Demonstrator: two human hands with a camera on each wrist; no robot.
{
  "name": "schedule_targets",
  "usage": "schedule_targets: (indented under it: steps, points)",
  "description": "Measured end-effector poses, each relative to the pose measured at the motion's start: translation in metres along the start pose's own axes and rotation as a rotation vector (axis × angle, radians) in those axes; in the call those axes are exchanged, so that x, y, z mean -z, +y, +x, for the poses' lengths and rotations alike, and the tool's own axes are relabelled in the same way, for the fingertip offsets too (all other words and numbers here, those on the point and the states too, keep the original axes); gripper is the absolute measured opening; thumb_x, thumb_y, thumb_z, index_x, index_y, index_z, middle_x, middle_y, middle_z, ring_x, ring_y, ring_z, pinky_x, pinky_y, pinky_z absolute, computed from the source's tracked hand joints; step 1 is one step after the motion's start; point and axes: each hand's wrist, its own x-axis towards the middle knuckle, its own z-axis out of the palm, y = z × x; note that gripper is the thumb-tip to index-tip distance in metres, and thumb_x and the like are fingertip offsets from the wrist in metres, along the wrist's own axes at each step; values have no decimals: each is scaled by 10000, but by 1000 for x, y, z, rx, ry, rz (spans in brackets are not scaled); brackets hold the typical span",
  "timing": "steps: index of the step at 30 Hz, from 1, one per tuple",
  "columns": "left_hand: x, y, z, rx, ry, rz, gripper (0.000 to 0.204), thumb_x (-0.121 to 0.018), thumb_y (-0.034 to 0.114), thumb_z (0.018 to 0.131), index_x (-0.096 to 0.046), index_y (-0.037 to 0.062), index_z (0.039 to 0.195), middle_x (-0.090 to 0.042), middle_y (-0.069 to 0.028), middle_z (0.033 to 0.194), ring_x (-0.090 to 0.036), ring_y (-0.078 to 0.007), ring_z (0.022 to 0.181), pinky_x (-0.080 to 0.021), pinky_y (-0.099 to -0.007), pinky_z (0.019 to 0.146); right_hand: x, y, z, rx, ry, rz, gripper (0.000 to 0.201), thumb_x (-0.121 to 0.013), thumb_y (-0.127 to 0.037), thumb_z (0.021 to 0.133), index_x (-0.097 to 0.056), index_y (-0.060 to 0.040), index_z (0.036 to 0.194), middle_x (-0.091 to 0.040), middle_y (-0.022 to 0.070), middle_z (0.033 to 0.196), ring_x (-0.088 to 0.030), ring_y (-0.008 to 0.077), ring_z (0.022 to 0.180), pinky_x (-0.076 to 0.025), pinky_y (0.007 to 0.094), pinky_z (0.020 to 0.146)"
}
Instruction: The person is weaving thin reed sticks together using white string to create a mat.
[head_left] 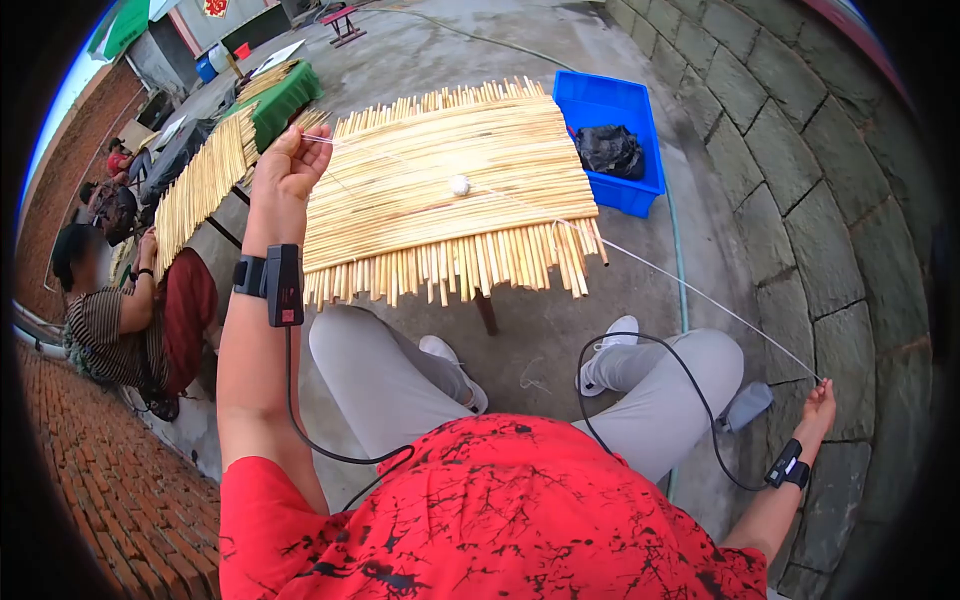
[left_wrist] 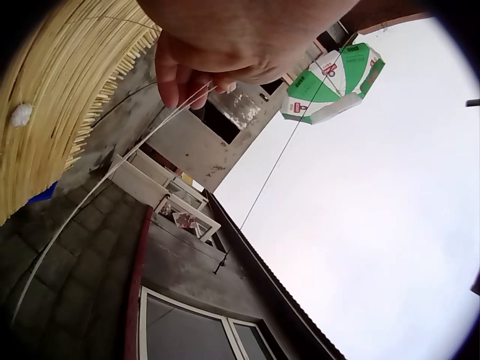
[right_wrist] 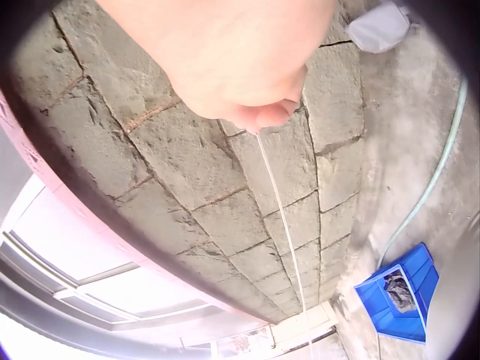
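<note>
A white string (head_left: 690, 285) stretches over a mat of pale reed sticks (head_left: 400, 215). My left hand (head_left: 292, 165), raised at the mat's left end, pinches the string between thumb and fingers. Out to the right by the stone wall, my right hand (head_left: 819, 405) grips the string's other end with curled fingers. In the right wrist view the string (right_wrist: 282, 202) runs taut away from the fingertips (right_wrist: 271, 114). A small white ball of string (head_left: 460, 185) lies on the mat, right of its middle.
A blue crate (head_left: 625, 130) with a black plastic bag (head_left: 608, 150) stands beyond the mat's right end. A stone block wall (head_left: 790, 190) rises on the right. At left, a seated person (head_left: 130, 310) works at another reed mat (head_left: 205, 175). A hose (head_left: 679, 270) crosses the floor.
</note>
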Motion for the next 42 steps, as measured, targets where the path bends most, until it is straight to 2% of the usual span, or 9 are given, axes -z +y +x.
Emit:
schedule_targets:
  steps: [2, 8, 11, 14, 24, 27, 31, 36, 42]
  points:
    - [-12, 15, 2, -1, -5, -52, 104, -524, 49, 865, -516, -40, 919, -585, -183, 920, -598, -287, 893, -521, -381, 811, -9, -5, -8, -39, -44, -96, 121, -575, -136, 859, -553, -22, 892, -545, 4, 700, -470, 56, 533, -372, 174, 423]
    - [1, 62, 29, -33, -182, 28, 109, -561, 57, 842, -538, -37, 893, -583, -128, 759, -616, -232, 731, -558, -297, 648, -84, -12, -83, -61, -205, -298, 134, -574, -124, 846, -538, -66, 962, -544, -6, 736, -465, 46, 534, -362, 173, 423]
    - [1, 67, 3, -52, -187, 226, 113, -557, 87, 855, -537, -17, 895, -545, -76, 671, -573, -169, 677, -452, -179, 440, -110, -8, -96, -79, -256, -346, 151, -572, -134, 848, -543, -70, 982, -524, -17, 723, -451, 35, 527, -344, 162, 415]
    - [24, 74, -10, -62, -353, 313, 106, -540, 111, 868, -533, 7, 884, -518, -56, 649, -541, -143, 639, -376, -157, 408, -152, -17, -105, -55, -344, -349, 157, -569, -138, 852, -544, -62, 987, -515, -18, 721, -439, 33, 520, -336, 161, 409]
    - [47, 139, -7, -237, -247, 290, 151, -546, 123, 869, -533, -9, 942, -478, -38, 639, -512, -148, 641, -308, -166, 398, -436, -137, -126, 386, -915, -34, 229, -589, -126, 849, -552, 16, 1026, -573, 31, 823, -512, 59, 629, -419, 175, 513]
    - [47, 141, -6, -255, -260, 321, 140, -554, 120, 864, -540, -1, 931, -508, -35, 640, -543, -143, 640, -327, -165, 407, -524, -104, -206, 408, -1126, -44, 136, -600, -140, 838, -551, -42, 917, -579, 14, 777, -510, 50, 614, -411, 163, 503]
    - [51, 111, -17, -154, -359, 444, 108, -548, 123, 862, -540, 16, 873, -531, -35, 609, -554, -123, 603, -343, -162, 401, -564, -19, -270, 211, -1271, -261, 130, -588, -156, 839, -546, -52, 904, -580, 7, 748, -502, 42, 577, -403, 166, 464]
    - [44, 27, -59, 119, -451, 552, 102, -558, 120, 853, -546, 25, 819, -551, -39, 575, -564, -107, 527, -345, -156, 390, -555, 88, -356, -108, -1419, -560, 93, -543, -163, 865, -516, -75, 869, -582, 12, 720, -508, 35, 534, -409, 167, 442]
    - [49, -14, -85, 219, -480, 433, 97, -548, 101, 857, -560, 19, 807, -551, -47, 559, -569, -114, 524, -348, -157, 393, -525, 159, -425, -347, -1593, -464, 79, -561, -118, 845, -521, -52, 857, -563, 23, 728, -535, 59, 562, -447, 183, 471]
